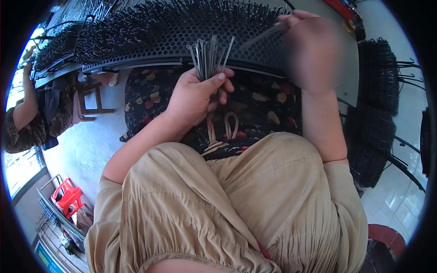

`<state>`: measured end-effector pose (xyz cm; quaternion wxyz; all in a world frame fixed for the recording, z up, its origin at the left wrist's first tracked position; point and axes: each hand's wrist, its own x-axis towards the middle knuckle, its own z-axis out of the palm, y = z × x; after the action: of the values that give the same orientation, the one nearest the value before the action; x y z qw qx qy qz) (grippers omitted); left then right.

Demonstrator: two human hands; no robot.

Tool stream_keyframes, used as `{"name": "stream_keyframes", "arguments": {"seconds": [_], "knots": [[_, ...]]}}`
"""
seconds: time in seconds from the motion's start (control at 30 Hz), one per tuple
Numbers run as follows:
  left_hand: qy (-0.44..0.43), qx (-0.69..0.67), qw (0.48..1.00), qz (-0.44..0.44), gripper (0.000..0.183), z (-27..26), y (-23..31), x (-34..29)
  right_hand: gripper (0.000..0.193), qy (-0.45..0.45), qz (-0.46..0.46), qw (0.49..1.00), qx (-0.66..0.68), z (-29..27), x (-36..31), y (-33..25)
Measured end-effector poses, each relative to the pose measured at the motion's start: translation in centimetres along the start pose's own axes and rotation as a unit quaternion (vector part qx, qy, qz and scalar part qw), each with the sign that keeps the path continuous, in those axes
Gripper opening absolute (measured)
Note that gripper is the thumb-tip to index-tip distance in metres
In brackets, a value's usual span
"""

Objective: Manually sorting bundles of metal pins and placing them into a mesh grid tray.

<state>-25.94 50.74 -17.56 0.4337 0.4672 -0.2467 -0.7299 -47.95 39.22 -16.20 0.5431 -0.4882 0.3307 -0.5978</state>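
Observation:
My left hand (193, 95) is closed around a bundle of thin metal rods (208, 57), whose tips, some with small loops, fan upward above the thumb. To the right, my right hand (314, 57) is raised over the end of a black perforated rack (255, 53) and smeared by motion. From its fingertips a thin grey rod (264, 36) slants down to the left, blurred as well. Many dark rods with hooked ends (145, 27) stand packed upright in the rack's holes. The right palm's details cannot be made out.
A dark flowered cloth (150, 95) with tied cords covers my lap below the rack. At far left another person's arm (27, 100) shows beside a wooden stool (95, 98). Black racks with hooks (375, 109) stand at right. A red plastic chair (68, 198) is lower left.

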Motion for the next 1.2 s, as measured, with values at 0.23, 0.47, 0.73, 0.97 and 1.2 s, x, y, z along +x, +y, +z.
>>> {"name": "stream_keyframes", "arguments": {"seconds": [0.23,0.47,0.73,0.97,1.2], "knots": [[0.062,0.004,0.996,-0.06,0.017,-0.2,0.1,0.4,0.014,0.082,-0.158,0.976,-0.128,-2.0,1.1,0.4],[0.052,-0.041,0.995,-0.073,0.019,-0.3,0.0,0.2,0.01,-0.072,-0.236,0.908,-0.338,0.6,0.7,0.4],[0.055,-0.026,0.996,-0.063,0.016,-0.8,0.0,0.0,0.014,-0.048,-0.276,0.86,-0.427,2.7,2.7,-1.7],[0.055,-0.008,0.997,-0.047,0.015,-0.9,-0.1,0.0,0.014,-0.129,-0.318,0.819,-0.46,2.7,2.1,-1.8],[0.044,0.005,0.998,-0.039,0.015,0.0,0.5,-0.2,0.014,-0.085,-0.423,0.822,-0.373,1.5,1.9,0.1]]}}
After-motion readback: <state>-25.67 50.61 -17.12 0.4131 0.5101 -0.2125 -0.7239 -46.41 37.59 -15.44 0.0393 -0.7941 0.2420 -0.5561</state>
